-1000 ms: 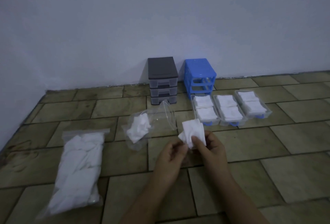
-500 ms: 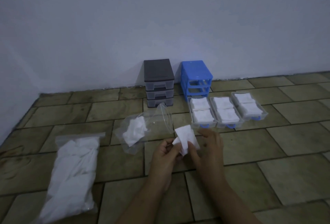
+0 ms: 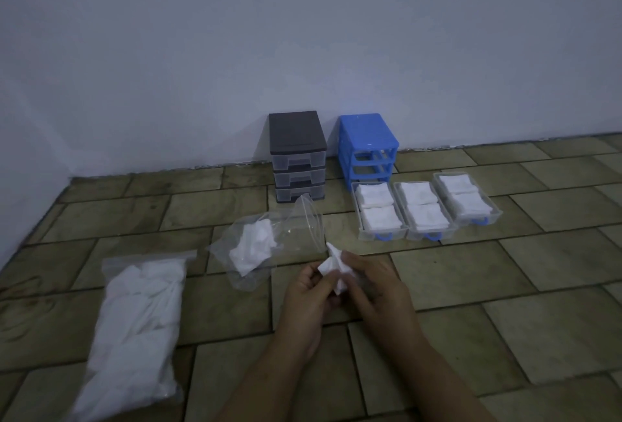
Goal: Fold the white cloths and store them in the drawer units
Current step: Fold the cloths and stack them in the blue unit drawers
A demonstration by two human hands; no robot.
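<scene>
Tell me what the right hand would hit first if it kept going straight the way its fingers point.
The right hand points up-left, so past the white cloth it pinches, it would likely meet the open plastic bag; depth is unclear.

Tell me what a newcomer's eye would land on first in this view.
Probably the two hands low in the middle: the left hand and right hand both grip one small white cloth. Next, the three clear drawers pulled out on the floor at right, each holding folded cloths, in front of the blue drawer unit. At far left lies a full bag of cloths.
</scene>
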